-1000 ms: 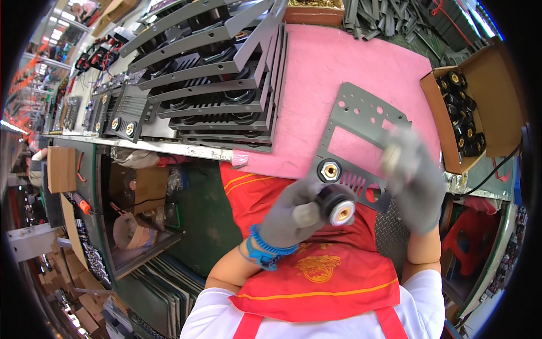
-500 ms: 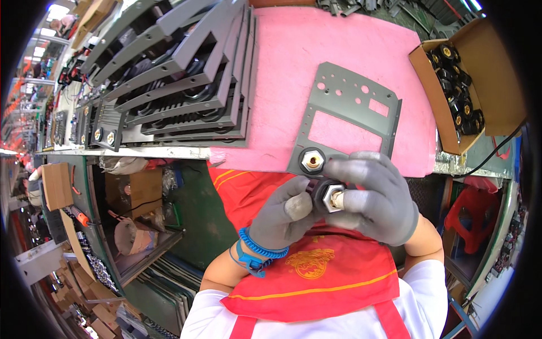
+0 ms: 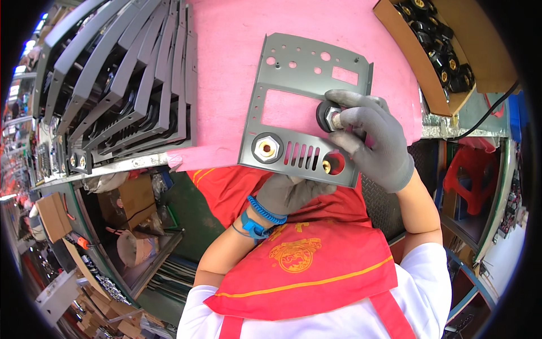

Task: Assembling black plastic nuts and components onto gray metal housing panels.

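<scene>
A grey metal panel (image 3: 307,76) with round holes, slots and rectangular cutouts lies on the pink surface, its near edge over my lap. A black round fitting with a silver hex nut (image 3: 266,148) sits in its lower left hole. My right hand (image 3: 375,135), in a grey glove, pinches a black ring with a hex nut (image 3: 327,116) above the panel. My left hand (image 3: 291,195), also gloved, reaches beneath the panel's near edge with its fingertips hidden. Above those fingers, a brass-ended fitting (image 3: 327,166) shows through the lower right hole.
Stacked grey metal frames (image 3: 130,85) lean at the left. An open cardboard box (image 3: 420,62) of black fittings with brass centres stands at the right back. A black cable (image 3: 491,113) runs beside it. A red plastic stool (image 3: 471,175) is below the table at the right.
My hands have separated: the right has lifted the ring and nut off the brass-ended fitting, while the left has gone under the panel with that fitting. The view has shifted right.
</scene>
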The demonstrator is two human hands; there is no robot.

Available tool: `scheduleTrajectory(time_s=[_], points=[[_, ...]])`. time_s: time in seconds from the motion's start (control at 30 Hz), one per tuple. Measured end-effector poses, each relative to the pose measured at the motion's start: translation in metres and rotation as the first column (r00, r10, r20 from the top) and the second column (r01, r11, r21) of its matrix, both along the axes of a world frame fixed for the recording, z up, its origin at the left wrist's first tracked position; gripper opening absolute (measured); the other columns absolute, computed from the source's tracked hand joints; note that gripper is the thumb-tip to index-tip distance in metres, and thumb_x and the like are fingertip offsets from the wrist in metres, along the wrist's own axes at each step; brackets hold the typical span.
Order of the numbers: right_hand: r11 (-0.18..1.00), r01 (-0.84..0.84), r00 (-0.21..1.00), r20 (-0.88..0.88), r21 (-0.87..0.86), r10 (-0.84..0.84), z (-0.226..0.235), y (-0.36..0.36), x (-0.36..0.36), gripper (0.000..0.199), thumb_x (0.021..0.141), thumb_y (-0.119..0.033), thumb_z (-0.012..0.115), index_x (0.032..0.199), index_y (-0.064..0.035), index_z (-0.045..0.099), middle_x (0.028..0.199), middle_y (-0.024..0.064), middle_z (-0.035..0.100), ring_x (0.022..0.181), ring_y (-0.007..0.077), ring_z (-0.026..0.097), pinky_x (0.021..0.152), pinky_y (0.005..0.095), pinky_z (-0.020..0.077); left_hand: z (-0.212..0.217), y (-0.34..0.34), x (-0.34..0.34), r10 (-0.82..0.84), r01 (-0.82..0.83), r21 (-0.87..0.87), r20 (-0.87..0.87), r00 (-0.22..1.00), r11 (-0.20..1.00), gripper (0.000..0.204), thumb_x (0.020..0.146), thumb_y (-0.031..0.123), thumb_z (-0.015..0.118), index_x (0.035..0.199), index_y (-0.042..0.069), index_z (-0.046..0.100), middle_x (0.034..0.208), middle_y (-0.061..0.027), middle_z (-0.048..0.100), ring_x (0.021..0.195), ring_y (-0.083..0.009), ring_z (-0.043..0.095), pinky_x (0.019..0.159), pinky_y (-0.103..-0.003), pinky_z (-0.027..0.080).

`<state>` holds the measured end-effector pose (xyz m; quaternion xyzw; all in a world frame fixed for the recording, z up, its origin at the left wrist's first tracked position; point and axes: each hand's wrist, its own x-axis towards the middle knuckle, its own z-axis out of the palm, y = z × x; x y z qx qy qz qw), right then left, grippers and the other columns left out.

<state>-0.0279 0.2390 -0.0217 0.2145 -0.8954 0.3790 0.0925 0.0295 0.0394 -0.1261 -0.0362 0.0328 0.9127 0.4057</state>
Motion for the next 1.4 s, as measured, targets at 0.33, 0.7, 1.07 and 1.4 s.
scheduleTrajectory(time_s=[0.33,0.7,1.07,1.4], points=[[0.996,-0.064,0.991,0.115,-0.058,0.07,0.002,-0.002,0.013,0.03,0.072,-0.008,0.08,0.096,-0.0097,0.061,0.121,0.0139,0.065,0.094,0.0272,0.062,0.087,0.0348,0.0437,0.004,0.009,0.002,-0.208,0.201,0.113,0.055,0.977,0.973,0.044,0.098,0.032,0.056,0.133,0.006,0.047,0.129,-0.0129,0.055,0.119,-0.029,0.058,0.096,-0.043,0.054],[0.877,-0.47,0.858,0.283,0.098,0.428,0.041,0.022,-0.002,0.029,0.072,-0.017,0.077,0.097,-0.0164,0.065,0.113,0.0009,0.066,0.097,0.0233,0.06,0.098,0.0444,0.04,0.063,-0.014,-0.016,-0.194,0.063,-0.407,-0.29,0.937,0.911,0.046,0.095,0.018,0.06,0.135,0.0,0.047,0.133,-0.0131,0.052,0.124,-0.021,0.052,0.105,-0.038,0.043],[0.854,-0.36,0.929,0.059,0.375,0.366,0.043,0.013,0.015,0.03,0.071,-0.023,0.076,0.096,-0.0117,0.064,0.107,0.0071,0.066,0.093,0.0245,0.064,0.096,0.0485,0.0445,0.069,-0.003,-0.017,-0.031,-0.126,-0.583,-0.252,0.967,0.803,0.04,0.1,0.03,0.044,0.126,0.0,0.05,0.12,-0.0125,0.057,0.109,-0.0227,0.056,0.095,-0.039,0.046],[0.868,-0.277,0.955,0.016,0.412,0.298,0.039,0.007,0.017,0.033,0.072,-0.03,0.076,0.089,-0.0072,0.061,0.092,0.0051,0.064,0.085,0.0257,0.062,0.089,0.0441,0.0461,0.063,0.001,-0.011,-0.132,-0.278,-0.756,-0.431,0.893,0.592,0.032,0.096,0.017,0.049,0.122,-0.002,0.052,0.107,-0.0117,0.058,0.094,-0.0223,0.055,0.083,-0.036,0.046]])
